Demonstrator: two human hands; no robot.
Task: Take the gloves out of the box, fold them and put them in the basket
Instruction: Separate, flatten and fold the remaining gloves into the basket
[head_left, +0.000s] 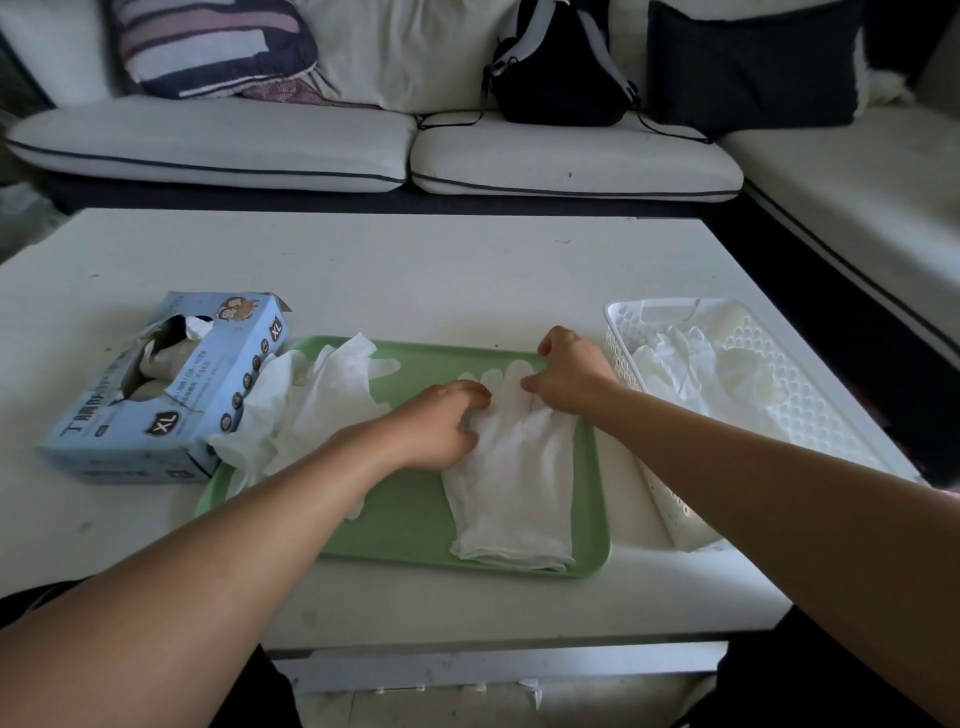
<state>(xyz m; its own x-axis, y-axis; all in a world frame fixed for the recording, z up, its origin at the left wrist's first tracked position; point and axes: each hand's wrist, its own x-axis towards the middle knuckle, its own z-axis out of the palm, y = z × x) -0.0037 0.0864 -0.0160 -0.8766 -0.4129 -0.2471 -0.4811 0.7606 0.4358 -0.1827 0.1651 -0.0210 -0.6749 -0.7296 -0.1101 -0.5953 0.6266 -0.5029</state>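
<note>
A white glove (511, 483) lies flat on the green tray (410, 530), cuff toward me, fingers pointing away. My left hand (441, 421) rests on its palm area with curled fingers pinching the material. My right hand (566, 374) pinches the glove near the base of its fingers. A loose pile of white gloves (306, 405) lies on the tray's left end. The blue glove box (166, 384) lies on the table at the left, its opening torn, a glove poking out. The white perforated basket (769, 405) at the right holds several folded gloves (685, 374).
The white table (415, 270) stretches back to a white sofa (311, 145) with cushions and a black backpack (556, 67). The basket's near end sits close to my right forearm. Bare tabletop lies behind the tray.
</note>
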